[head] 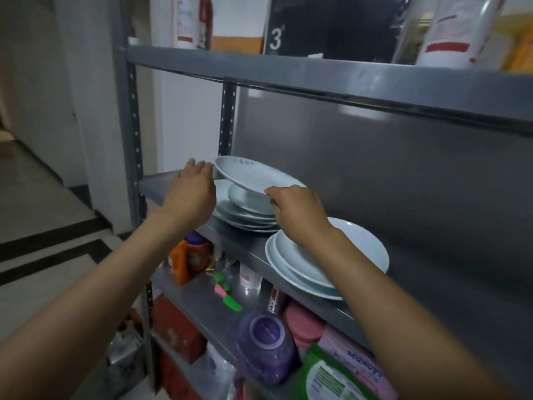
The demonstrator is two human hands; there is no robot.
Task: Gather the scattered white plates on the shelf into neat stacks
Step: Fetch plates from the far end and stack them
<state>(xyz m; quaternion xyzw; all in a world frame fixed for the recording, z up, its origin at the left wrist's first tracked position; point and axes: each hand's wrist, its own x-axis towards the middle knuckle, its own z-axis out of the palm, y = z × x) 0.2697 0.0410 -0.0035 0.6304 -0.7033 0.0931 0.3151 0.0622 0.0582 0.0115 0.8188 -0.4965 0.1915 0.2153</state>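
Observation:
A white plate (251,174) is held tilted in the air over a left stack of white plates (245,213) on the grey metal shelf (161,183). My right hand (297,206) grips that plate's near right rim. At its left rim, my left hand (191,189) has the fingers apart; whether they touch the plate is unclear. A second stack of white plates (354,243) lies to the right on the same shelf, partly hidden by my right forearm.
The shelf above (346,82) carries bottles and a dark box. The shelf below holds an orange detergent bottle (187,258), a purple container (265,347), pink items and a green packet (326,376). A grey upright post (134,134) stands at the left.

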